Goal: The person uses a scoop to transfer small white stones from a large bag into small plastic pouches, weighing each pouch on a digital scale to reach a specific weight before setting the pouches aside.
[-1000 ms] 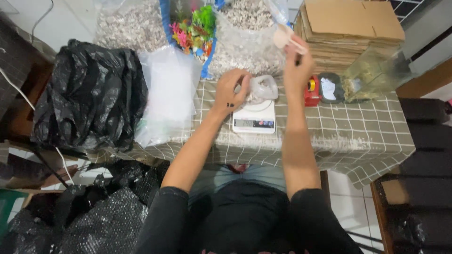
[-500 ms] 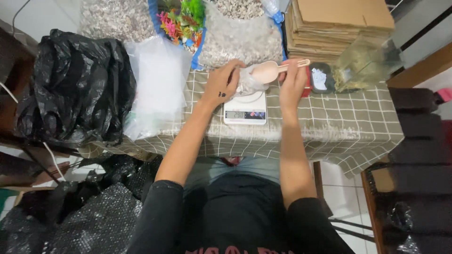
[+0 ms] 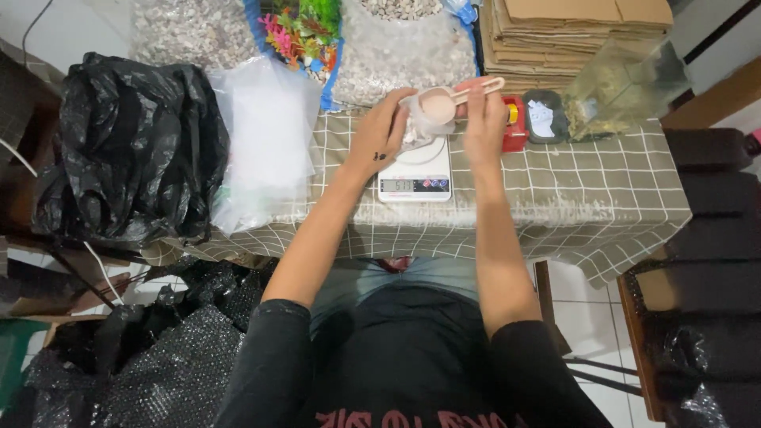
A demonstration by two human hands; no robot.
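Observation:
A small clear plastic bag point(image 3: 414, 127) with pale gravel in it stands on a white digital kitchen scale point(image 3: 416, 173) in the middle of the checked tablecloth. My left hand point(image 3: 382, 131) grips the bag's left side and keeps its mouth apart. My right hand point(image 3: 483, 115) pinches the handle of a pinkish scoop point(image 3: 441, 101), whose bowl hovers right over the bag's opening. How much sits in the scoop is not clear.
Large clear sacks of gravel point(image 3: 400, 51) and colourful plastic plants point(image 3: 297, 30) lie at the table's back. A stack of flat cardboard point(image 3: 567, 32), a red object point(image 3: 514, 123), a dark dish point(image 3: 544, 115), empty clear bags point(image 3: 265, 143) and black bags point(image 3: 119, 150) surround the scale.
My right hand came down from the gravel sacks with the scoop and swung it over the bag. The scoop has tipped closer to the bag's mouth.

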